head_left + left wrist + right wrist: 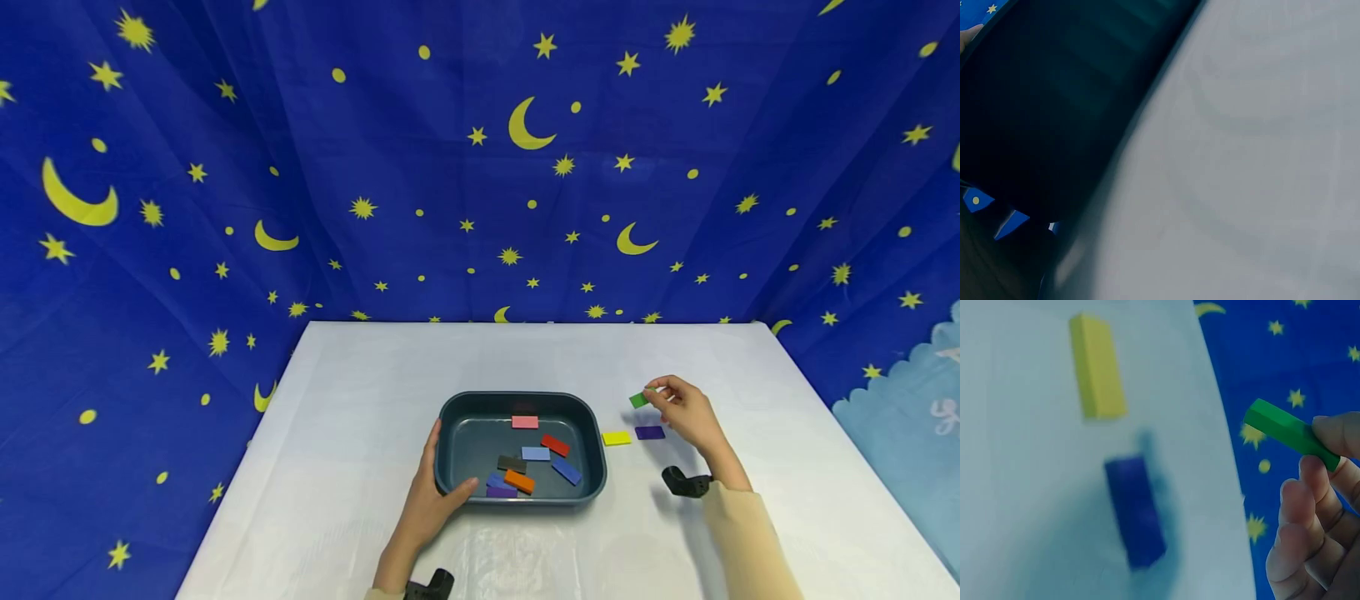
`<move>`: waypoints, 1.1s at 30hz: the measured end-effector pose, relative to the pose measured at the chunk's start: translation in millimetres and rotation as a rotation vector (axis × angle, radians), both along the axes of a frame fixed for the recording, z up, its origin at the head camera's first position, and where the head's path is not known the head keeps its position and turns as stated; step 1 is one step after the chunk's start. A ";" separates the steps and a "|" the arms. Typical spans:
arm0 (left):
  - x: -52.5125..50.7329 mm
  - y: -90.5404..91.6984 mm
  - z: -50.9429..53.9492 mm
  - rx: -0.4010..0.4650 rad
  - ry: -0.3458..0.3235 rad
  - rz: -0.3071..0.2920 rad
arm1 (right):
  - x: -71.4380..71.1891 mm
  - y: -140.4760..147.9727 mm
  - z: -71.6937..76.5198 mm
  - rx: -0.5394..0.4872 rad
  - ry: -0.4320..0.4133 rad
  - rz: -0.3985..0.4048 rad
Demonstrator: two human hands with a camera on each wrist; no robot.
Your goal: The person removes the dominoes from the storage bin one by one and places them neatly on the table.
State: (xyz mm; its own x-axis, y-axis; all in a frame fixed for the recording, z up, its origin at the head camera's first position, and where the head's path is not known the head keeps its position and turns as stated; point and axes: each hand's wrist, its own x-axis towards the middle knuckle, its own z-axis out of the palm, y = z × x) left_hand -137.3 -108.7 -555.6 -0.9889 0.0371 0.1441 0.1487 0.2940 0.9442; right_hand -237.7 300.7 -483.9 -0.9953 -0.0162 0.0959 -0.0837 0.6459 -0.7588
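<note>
The step in hand, as I judged it, was the carrying of one block, w/ the tray steadied. In the head view, right of centre, the R hand (688, 412) held the green block (639, 400) above the table (360, 433), thumb and fingertips narrow at one end, the other end free. The L hand (429, 508) gripped the tray (474, 437) at its lower-left corner, thumb over the near rim, fingers along the outer left wall.

The next move called, I think, for a firm pinch and enough height: the purple block (650, 432) lay just below the R hand, and the yellow block (617, 438) just beside the tray's right wall; if touching, I could not tell.

Approx. edges: the raised tray rim was the nearest obstacle on the left; the table's far edge ran behind, by the starry curtain (420, 150). Wider room seemed to be at the frame's lower right and left of the tray. Inside, the blocks, e.g. the orange block (519, 481), lay mainly centre, right and near side.
</note>
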 end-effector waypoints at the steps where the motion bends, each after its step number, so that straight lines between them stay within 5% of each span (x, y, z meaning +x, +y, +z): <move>1: 0.1 0.0 0.1 -0.002 -0.003 0.000 | 0.6 3.5 -1.5 0.010 -0.005 -0.013; 17: -0.6 -1.0 0.2 -0.014 -0.003 0.004 | 9.8 42.0 -24.8 0.030 -0.104 -0.089; 33: -0.7 -1.8 0.3 -0.015 -0.013 0.002 | 15.9 53.6 -31.7 0.043 -0.141 -0.102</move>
